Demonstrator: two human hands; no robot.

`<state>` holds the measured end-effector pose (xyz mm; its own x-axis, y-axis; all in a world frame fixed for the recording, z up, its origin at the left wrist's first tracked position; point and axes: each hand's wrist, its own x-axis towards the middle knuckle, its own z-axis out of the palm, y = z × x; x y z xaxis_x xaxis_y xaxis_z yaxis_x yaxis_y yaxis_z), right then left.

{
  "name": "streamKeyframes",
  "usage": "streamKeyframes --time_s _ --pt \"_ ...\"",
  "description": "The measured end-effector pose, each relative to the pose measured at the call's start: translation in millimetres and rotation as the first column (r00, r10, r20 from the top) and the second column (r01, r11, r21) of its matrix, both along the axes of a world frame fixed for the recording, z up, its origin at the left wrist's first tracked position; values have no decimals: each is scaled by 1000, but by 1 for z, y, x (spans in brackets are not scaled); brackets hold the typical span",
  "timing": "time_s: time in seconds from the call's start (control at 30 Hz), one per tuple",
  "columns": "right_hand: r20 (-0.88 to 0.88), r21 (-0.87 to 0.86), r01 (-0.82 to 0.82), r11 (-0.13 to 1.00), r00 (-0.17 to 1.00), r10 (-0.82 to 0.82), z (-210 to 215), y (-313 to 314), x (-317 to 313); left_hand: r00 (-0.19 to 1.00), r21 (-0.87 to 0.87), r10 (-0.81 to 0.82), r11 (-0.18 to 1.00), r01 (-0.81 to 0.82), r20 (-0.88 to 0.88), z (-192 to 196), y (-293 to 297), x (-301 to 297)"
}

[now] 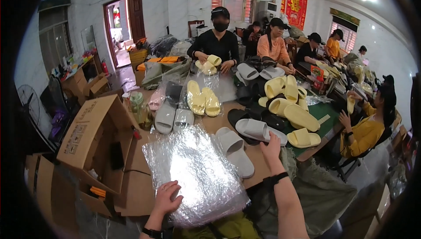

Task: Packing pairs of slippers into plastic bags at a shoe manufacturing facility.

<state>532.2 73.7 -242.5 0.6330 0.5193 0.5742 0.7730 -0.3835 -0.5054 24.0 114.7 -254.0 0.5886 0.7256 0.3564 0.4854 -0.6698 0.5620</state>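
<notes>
A thick stack of clear plastic bags (193, 169) lies at the table's near edge, shining under the light. My left hand (167, 197) rests on the stack's lower left part, its fingers spread loosely. Further right, my right hand (271, 148) is closed on the near edge of a light grey slide slipper (252, 128), which lies over black slippers. Between my hands, just right of the bags, sits another pair of grey slippers (239, 160), partly overlapping. Beyond the stack are bagged grey slippers (165, 117) and bagged yellow slippers (196, 99).
An open cardboard box (94, 136) stands at my left. Yellow slippers (302, 117) are heaped on the right, over a green table surface (330, 123). Across the table a person in black (217, 46) holds yellow slippers; a person in a mustard top (364, 134) sits at right.
</notes>
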Motion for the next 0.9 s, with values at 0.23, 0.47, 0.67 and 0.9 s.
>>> streamKeyframes --time_s 0.23,0.47,0.67,0.9 --pt "-173 -367 -241 898 967 188 8 43 -12 1000 12 1 1000 -1 -7 0 0 -4" --pt "-11 -355 -245 902 966 258 0 51 -70 999 58 -38 998 37 16 -3 0 -3" --pt "64 -137 -183 974 979 193 -2 34 -27 1000 15 -26 1000 26 14 -3 -2 -2" --pt "43 64 -220 973 975 218 86 -6 -80 999 -7 -43 999 43 3 -3 4 -8"
